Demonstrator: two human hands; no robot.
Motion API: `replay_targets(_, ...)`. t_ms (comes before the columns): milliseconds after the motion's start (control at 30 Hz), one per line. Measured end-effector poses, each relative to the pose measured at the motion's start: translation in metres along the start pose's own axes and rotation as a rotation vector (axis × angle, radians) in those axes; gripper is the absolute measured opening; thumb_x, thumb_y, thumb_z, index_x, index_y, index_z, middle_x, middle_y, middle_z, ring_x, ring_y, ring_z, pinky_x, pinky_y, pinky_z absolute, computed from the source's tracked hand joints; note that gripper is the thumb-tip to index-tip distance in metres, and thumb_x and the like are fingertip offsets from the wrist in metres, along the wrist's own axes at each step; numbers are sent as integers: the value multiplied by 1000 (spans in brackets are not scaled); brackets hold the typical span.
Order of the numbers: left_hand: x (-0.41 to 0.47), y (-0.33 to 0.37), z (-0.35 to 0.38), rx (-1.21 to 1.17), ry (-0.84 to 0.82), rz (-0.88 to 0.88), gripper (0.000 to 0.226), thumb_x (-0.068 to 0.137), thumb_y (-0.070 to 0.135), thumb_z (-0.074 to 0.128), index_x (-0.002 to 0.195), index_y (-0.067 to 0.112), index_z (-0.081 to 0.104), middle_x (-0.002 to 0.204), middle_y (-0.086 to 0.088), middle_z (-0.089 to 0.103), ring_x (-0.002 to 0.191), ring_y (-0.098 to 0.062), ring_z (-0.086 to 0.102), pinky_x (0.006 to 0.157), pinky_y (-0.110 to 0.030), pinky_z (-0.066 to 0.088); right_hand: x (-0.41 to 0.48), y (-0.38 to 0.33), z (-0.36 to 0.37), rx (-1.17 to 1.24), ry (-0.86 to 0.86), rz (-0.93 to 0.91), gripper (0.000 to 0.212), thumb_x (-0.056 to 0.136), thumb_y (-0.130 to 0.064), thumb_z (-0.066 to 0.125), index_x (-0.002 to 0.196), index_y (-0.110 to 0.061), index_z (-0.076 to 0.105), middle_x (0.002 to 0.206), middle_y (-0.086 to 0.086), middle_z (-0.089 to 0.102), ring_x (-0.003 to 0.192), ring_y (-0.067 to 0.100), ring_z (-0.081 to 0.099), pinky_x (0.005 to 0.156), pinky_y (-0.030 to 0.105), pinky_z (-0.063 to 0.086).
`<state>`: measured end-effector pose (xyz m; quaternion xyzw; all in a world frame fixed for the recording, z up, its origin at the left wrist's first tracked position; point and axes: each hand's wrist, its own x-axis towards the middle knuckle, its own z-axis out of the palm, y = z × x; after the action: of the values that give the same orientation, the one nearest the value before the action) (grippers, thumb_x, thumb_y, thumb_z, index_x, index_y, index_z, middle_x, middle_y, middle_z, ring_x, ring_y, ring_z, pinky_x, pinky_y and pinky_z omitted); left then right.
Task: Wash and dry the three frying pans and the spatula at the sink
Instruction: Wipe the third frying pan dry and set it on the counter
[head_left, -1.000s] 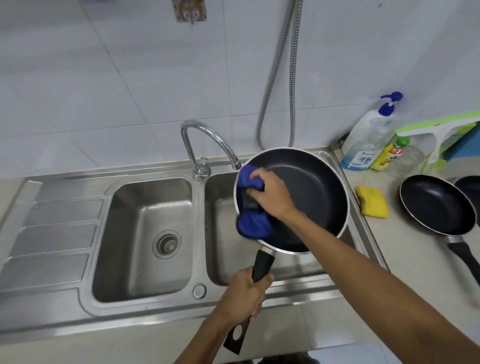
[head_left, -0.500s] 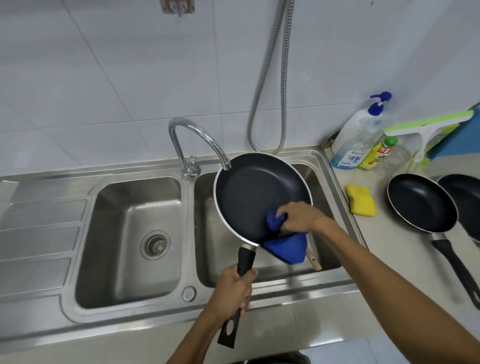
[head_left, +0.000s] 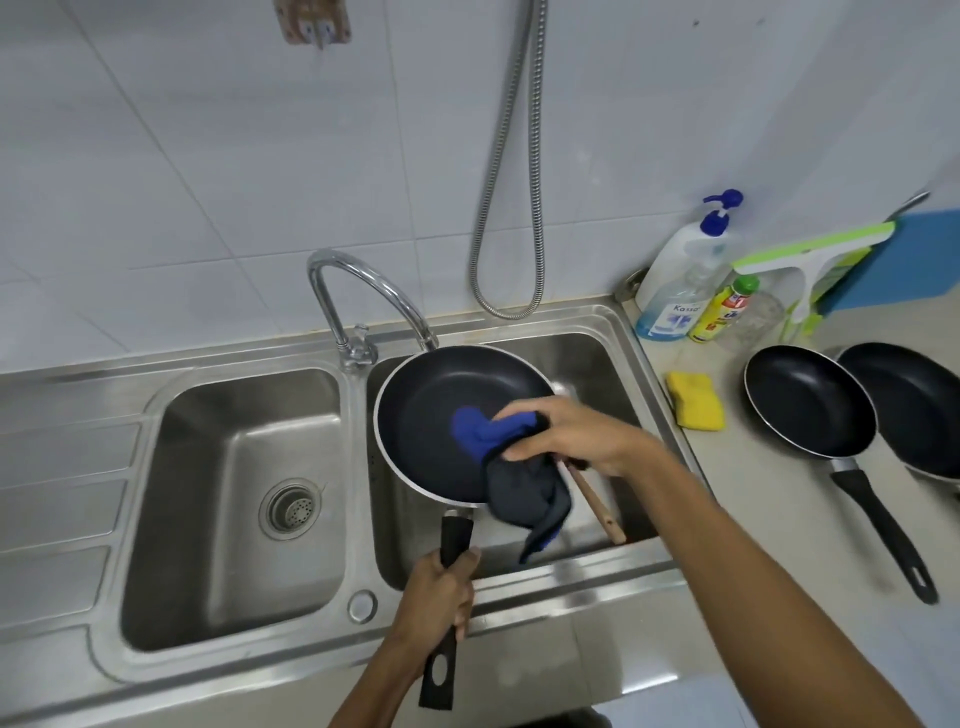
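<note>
My left hand (head_left: 436, 597) grips the black handle of a black frying pan (head_left: 431, 415), tilted over the right sink basin (head_left: 608, 364). My right hand (head_left: 566, 431) presses a blue cloth (head_left: 483, 431) against the pan's inner right side; the cloth's dark end hangs over the rim. A wooden spatula handle (head_left: 597, 499) pokes out from under my right wrist, resting in the right basin. Two more black frying pans, one (head_left: 810, 400) and another (head_left: 914, 405), lie on the counter at the right.
A curved tap (head_left: 363, 291) stands between the basins, its spout just above the pan's far rim. The left basin (head_left: 234, 415) has a drain. A yellow sponge (head_left: 696, 400), soap bottles (head_left: 680, 280) and a green squeegee (head_left: 810, 249) sit on the right counter. A shower hose (head_left: 509, 208) hangs on the wall.
My right hand moved the cloth from the pan's left side across to its lower right, then slightly up. The cloth's end now drapes over the rim. The left hand keeps its grip.
</note>
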<state>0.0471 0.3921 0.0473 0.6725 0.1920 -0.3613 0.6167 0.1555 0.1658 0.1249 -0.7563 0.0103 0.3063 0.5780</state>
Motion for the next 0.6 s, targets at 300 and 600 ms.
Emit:
replay_targets(300, -1, 3, 3, -25, -26, 5, 30, 102, 16, 56, 78, 12, 39, 49, 1, 31, 36, -13, 30, 35, -23, 33, -108, 134, -112, -290, 987, 371, 33, 77, -6, 79, 106, -21, 73, 103, 12, 73, 102, 35, 67, 89, 44, 50)
replay_targets(600, 1, 11, 6, 1, -57, 9, 32, 104, 17, 55, 76, 13, 41, 48, 2, 34, 37, -13, 32, 36, -24, 35, -94, 203, -95, -513, 843, 858, 60, 97, -43, 52, 150, -26, 30, 151, 22, 29, 128, 52, 38, 109, 56, 32)
